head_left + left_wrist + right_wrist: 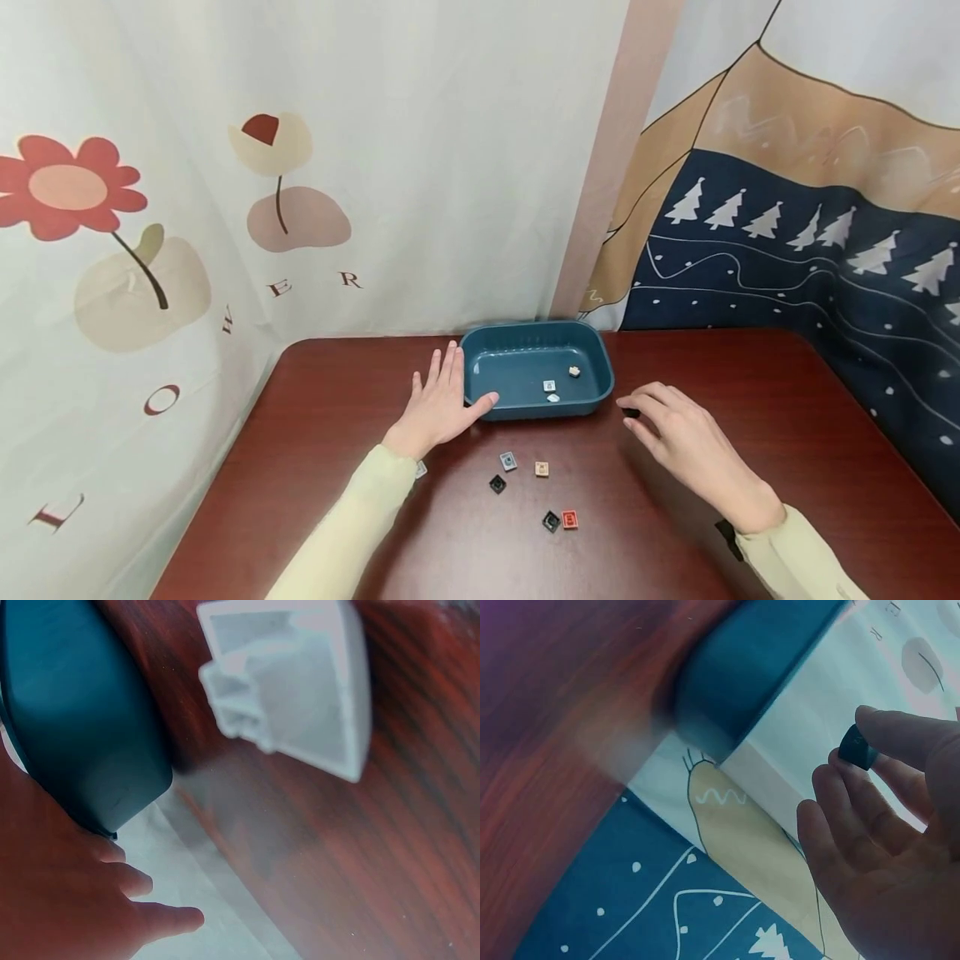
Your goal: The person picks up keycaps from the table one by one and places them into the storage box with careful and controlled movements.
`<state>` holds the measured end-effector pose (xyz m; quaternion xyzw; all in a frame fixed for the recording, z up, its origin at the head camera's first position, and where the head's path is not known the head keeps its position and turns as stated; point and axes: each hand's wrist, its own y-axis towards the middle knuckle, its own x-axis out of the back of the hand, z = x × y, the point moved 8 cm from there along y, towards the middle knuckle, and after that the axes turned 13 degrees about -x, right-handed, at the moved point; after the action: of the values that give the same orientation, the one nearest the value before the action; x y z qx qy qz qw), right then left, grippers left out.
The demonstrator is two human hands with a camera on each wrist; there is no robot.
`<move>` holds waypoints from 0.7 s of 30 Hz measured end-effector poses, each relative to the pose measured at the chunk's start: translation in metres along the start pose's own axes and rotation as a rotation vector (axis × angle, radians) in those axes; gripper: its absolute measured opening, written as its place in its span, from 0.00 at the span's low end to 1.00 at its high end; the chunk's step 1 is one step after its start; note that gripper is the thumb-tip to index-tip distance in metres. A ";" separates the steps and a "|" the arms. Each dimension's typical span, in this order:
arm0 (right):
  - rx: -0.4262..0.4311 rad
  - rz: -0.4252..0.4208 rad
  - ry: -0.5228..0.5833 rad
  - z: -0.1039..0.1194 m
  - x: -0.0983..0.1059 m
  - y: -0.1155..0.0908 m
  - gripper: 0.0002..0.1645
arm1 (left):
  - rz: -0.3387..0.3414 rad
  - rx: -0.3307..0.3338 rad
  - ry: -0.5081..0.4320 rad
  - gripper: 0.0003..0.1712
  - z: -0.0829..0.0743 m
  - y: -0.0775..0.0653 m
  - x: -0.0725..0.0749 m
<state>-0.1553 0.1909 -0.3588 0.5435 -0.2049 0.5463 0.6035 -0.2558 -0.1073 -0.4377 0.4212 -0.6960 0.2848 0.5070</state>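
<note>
Between thumb and fingertips my right hand (678,433) pinches a small black keycap (857,748), just off the right end of a blue plastic basin (491,412). Spread out with straight fingers, my left hand (442,400) lies against the basin's left side, its thumb over the front rim. Inside the basin are a white keycap (549,386), a beige keycap (573,372) and another pale piece (552,398). Close under the left wrist, a white keycap (300,690) with its hollow stem side showing looms large in the left wrist view.
In front of the basin, a grey keycap (508,461), a beige keycap (542,469), two black keycaps (497,483) and a red keycap (570,520) are scattered on the dark red wooden table (345,400). Printed curtains (450,167) hang right behind the table.
</note>
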 end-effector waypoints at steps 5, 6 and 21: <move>-0.025 0.010 0.036 0.001 -0.003 0.012 0.18 | 0.003 0.002 0.009 0.63 0.000 0.001 0.001; -0.030 0.011 0.045 0.001 -0.003 0.014 0.18 | 0.005 0.004 0.009 0.63 0.000 0.001 0.001; -0.087 -0.005 0.115 0.002 -0.011 0.045 0.16 | -0.003 -0.003 0.011 0.64 0.002 0.003 -0.001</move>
<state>-0.1978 0.1762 -0.3481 0.4852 -0.1921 0.5655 0.6387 -0.2592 -0.1072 -0.4389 0.4201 -0.6928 0.2855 0.5120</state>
